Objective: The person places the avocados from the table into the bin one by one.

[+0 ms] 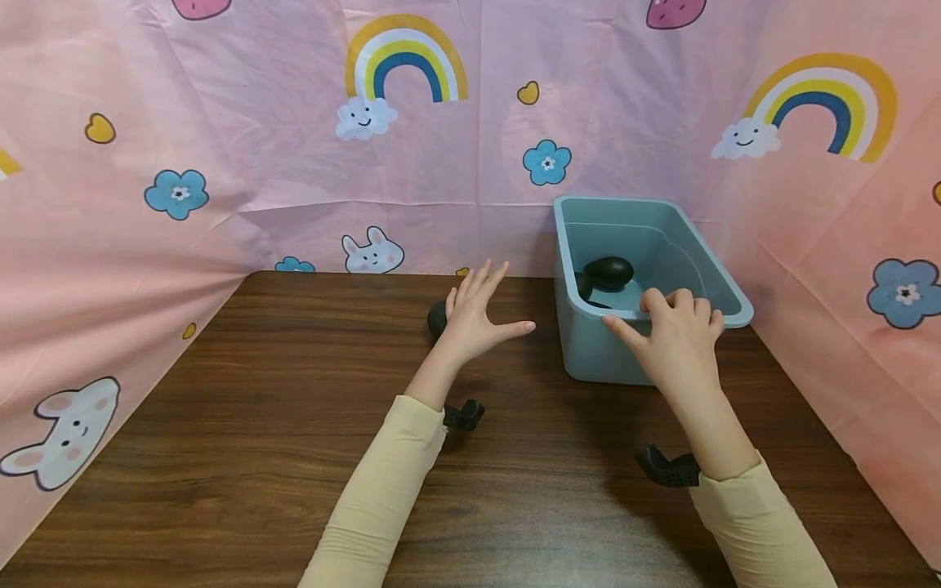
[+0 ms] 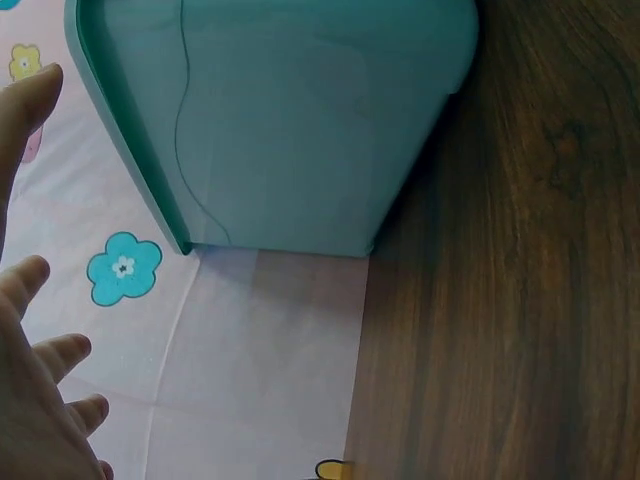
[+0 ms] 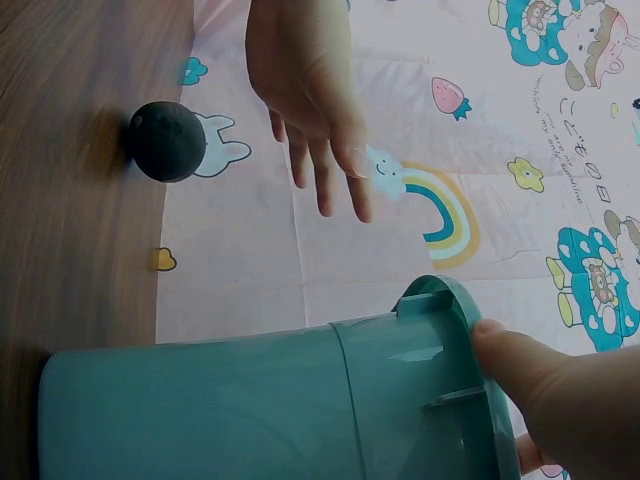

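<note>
A blue-green plastic bin (image 1: pixel 599 347) stands on the right of the table. My right hand (image 1: pixel 680 343) grips its near rim, the fingers bent over the edge; in the right wrist view the thumb (image 3: pixel 515 360) lies against the rim. Inside the bin are a dark avocado (image 1: pixel 608 273) and other dark items, partly hidden by the wall. Left of the bin my left hand (image 1: pixel 474 318) is spread in the air, holding nothing. Behind it, partly covered in the head view, another dark avocado (image 3: pixel 167 141) rests on the table.
The brown wooden table (image 1: pixel 294 408) reaches back to a pink patterned cloth (image 1: pixel 294 122), which also hangs along both sides. A black wrist mount (image 1: pixel 465 415) sits at the left wrist and another mount (image 1: pixel 667 468) at the right.
</note>
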The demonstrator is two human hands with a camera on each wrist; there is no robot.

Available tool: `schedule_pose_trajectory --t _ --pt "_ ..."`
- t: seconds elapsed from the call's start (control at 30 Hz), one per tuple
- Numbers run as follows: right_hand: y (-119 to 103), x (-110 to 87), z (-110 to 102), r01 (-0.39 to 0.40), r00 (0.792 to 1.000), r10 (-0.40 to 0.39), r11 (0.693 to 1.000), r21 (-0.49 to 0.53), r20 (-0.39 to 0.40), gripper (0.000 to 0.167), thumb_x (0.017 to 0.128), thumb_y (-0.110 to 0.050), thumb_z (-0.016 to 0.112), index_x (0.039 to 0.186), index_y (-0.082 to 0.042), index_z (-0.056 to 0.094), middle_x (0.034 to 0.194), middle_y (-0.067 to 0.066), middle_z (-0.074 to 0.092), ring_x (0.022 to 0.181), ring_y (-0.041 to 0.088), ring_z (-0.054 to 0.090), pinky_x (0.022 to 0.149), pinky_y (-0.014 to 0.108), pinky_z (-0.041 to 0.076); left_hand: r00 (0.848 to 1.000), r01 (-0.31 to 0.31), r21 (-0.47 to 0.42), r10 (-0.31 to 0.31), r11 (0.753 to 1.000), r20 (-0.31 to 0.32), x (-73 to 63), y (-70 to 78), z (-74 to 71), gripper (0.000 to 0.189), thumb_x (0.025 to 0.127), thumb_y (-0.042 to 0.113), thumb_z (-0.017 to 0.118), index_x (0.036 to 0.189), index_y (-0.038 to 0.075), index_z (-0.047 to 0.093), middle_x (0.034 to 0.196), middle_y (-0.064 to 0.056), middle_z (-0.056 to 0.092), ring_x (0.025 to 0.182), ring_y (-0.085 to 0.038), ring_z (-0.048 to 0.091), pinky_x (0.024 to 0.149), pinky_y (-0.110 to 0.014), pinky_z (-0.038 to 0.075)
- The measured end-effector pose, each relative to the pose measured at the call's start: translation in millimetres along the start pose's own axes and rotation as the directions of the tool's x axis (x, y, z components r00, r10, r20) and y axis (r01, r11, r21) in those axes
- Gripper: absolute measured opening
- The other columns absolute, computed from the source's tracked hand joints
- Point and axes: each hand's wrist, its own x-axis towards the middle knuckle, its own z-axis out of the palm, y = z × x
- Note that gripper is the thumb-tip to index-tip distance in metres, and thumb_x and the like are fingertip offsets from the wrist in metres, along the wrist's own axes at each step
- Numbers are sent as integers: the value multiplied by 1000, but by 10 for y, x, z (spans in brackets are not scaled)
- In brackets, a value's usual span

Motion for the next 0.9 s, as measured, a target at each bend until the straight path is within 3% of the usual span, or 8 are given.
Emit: schedule_pose_trajectory --t 0.2,0.9 --pt "-1 -1 -9 -1 1000 1 1000 2 3 55 86 -55 64 99 -3 53 104 26 42 98 47 35 89 70 20 1000 11 8 -11 1000 -18 1 -59 -16 99 73 61 74 153 38 20 159 6 10 144 -18 0 110 -52 -3" --pt "2 -7 -5 5 1000 -5 1000 1 1 54 86 -54 65 99 -3 53 103 26 43 97 48 35 89 70 19 999 31 -14 -31 999 -25 -9 -213 -115 101 73 56 77 153 37 19 159 6 10 144 -22 3 110 -55 -2"
